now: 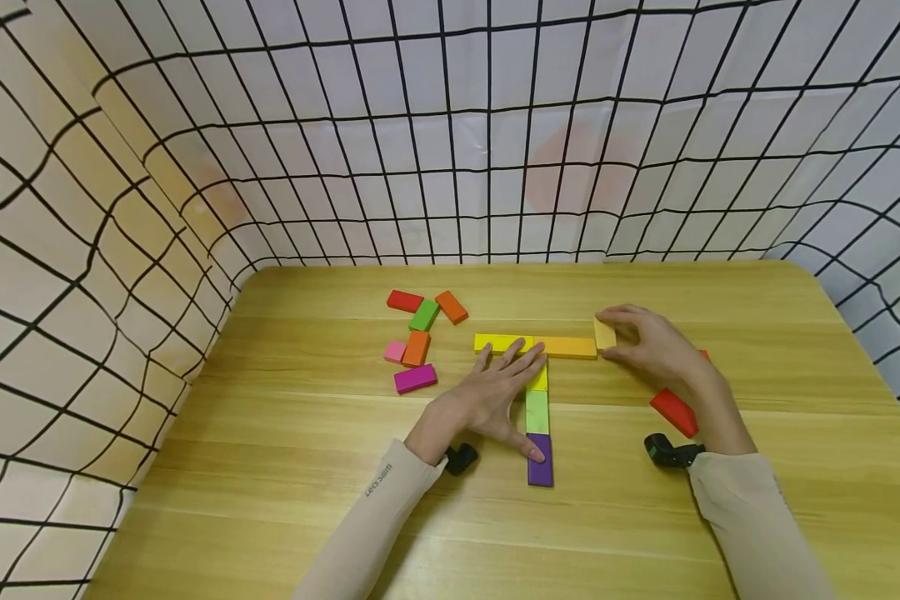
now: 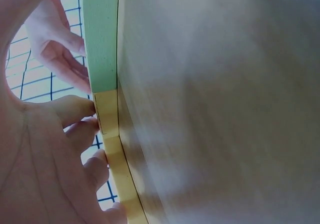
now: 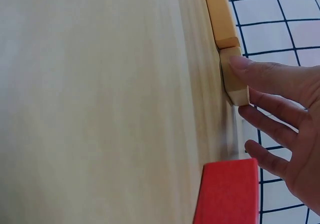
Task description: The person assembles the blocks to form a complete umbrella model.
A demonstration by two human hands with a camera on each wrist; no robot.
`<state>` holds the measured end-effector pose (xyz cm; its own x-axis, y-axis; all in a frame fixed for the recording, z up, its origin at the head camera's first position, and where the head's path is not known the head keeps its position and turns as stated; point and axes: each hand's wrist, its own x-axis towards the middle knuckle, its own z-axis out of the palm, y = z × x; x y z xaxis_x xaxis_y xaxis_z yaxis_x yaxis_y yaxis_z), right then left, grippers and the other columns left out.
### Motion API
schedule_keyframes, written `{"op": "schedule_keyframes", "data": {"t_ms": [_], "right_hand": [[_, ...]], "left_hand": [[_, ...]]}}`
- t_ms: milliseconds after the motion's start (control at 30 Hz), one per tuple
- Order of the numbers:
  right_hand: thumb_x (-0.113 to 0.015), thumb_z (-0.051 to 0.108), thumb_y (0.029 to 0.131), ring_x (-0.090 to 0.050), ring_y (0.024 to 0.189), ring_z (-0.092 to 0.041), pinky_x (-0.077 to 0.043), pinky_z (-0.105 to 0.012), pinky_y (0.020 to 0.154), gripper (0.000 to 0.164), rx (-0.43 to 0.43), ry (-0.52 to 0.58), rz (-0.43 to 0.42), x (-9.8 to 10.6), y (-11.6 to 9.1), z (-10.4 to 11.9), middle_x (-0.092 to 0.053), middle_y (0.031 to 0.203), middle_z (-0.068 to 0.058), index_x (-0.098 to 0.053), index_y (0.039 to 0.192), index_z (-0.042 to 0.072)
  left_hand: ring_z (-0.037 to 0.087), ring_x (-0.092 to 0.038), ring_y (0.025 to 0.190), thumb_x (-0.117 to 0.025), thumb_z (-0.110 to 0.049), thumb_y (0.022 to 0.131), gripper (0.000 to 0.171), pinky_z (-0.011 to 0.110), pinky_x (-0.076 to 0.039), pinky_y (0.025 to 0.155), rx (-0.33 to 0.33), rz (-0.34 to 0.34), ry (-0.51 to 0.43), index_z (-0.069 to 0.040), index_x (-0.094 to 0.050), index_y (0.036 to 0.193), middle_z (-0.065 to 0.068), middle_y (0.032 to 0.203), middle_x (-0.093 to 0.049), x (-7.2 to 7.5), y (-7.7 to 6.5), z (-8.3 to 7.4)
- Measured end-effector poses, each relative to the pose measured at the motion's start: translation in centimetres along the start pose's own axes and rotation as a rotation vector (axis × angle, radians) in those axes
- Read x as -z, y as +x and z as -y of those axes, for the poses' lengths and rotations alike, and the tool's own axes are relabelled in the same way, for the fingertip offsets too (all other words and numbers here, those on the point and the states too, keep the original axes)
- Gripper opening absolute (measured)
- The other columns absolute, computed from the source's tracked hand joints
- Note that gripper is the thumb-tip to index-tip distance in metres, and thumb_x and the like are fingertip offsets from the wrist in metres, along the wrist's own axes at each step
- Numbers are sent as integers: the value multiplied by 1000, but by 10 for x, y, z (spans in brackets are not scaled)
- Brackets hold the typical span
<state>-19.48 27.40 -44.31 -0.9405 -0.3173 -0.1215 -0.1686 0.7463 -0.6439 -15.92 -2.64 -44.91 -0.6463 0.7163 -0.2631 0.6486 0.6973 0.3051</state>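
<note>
Flat coloured blocks form a T on the table. Its bar has a yellow block (image 1: 495, 342) at the left and an orange block (image 1: 566, 348) beside it; the stem runs through a second yellow block (image 1: 541, 380), a light green block (image 1: 537, 412) and a purple block (image 1: 540, 477). My left hand (image 1: 483, 404) spreads over the T, fingertips on the yellow blocks and thumb on the purple one. At the bar's right end, my right hand (image 1: 656, 343) pinches a pale yellow block (image 3: 231, 79) between thumb and fingers, its edge right at the orange block.
Left of the T lie a red block (image 1: 405, 301), a green block (image 1: 424, 315), a pink block (image 1: 394, 352), a magenta block (image 1: 416, 379) and orange blocks (image 1: 417, 348). A red block (image 1: 673, 412) lies by my right wrist. Grid-patterned sheeting (image 1: 420, 133) walls the table's back.
</note>
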Motion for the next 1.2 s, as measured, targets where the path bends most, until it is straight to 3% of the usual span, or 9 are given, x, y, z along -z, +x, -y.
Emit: {"op": "schedule_keyframes", "data": {"t_ms": [467, 933, 1100, 1200], "right_hand": [[-71, 17, 99, -28, 152, -50, -24, -71, 121, 60, -20, 38, 30, -3, 1, 2, -38, 162, -23, -48, 153, 4], [-71, 23, 99, -26, 152, -52, -25, -73, 120, 63, -16, -2, 22, -3, -3, 3, -33, 164, -22, -46, 155, 6], [-70, 26, 100, -21, 153, -53, -23, -75, 118, 68, 19, -4, 22, -1, -8, 9, -23, 168, -24, -41, 158, 5], [-68, 29, 101, -19, 153, -55, -23, -78, 117, 70, 69, -59, 18, -5, -12, 21, -20, 169, -27, -38, 159, 4]], "left_hand": [[20, 13, 163, -79, -78, 69, 140, 56, 6, 131, 5, 6, -1, -22, 3, 168, -6, 175, 12, 1, 0, 0], [22, 12, 163, -80, -78, 69, 140, 58, 5, 131, -11, -8, -6, -20, 0, 168, -4, 176, 11, 0, 0, 0], [23, 12, 163, -79, -75, 73, 136, 57, 7, 130, -27, -35, -58, -17, -1, 168, -3, 176, 11, 2, -1, 3], [25, 9, 163, -77, -71, 78, 127, 58, 6, 130, -34, -79, -117, -16, -7, 168, -2, 176, 9, 8, -5, 8]]}}
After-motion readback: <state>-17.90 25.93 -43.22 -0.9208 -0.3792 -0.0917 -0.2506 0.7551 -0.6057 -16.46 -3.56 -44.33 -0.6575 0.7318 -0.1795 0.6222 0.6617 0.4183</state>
